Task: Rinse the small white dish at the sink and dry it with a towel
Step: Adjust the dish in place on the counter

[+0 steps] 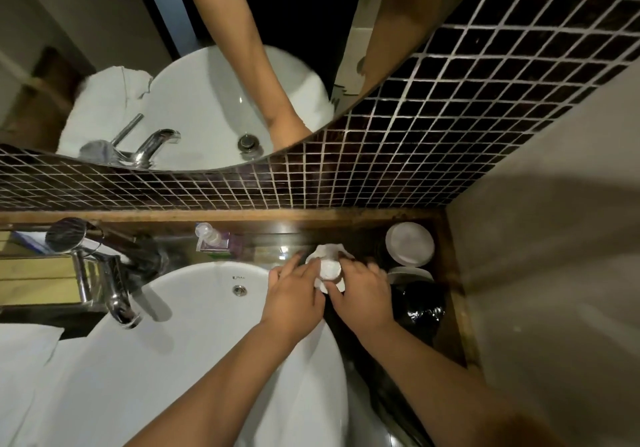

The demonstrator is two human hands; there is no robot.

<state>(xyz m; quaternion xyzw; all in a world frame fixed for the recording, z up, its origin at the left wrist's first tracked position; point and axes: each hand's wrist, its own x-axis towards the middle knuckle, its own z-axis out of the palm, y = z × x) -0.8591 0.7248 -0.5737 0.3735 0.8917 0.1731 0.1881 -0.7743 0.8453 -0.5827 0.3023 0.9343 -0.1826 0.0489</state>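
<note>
On the dark countertop just right of the round white ceramic sink [194, 325], both bare hands meet over a small white bundle. The left hand [294, 303] reaches across the basin's right rim with its fingers [292, 266] spread slightly and pressed against the left side of a crumpled white towel [327, 251]. The right hand [362, 296] comes in from the other side, fingers curled around the bundle, thumb tucked low near the left hand. Between them sits the small white dish [329, 270], partly wrapped in the cloth so that only a pale rounded face shows; its exact shape cannot be made out. Both hands are closed on the dish and towel together, above the counter rather than over the basin. The chrome faucet [117, 303] stands at the sink's left edge, its spout pointing into the bowl, and no water stream is visible. Behind the basin a clear plastic pump bottle [209, 237] stands against the wooden ledge. To the right of the hands a round white lid or plate [410, 244] lies flat in the corner, with a glossy black rounded object [420, 304] just in front of it. A wall of dark brown mosaic tile [433, 128] rises behind, carrying a curved mirror [207, 100] that reflects the basin and one forearm.
</note>
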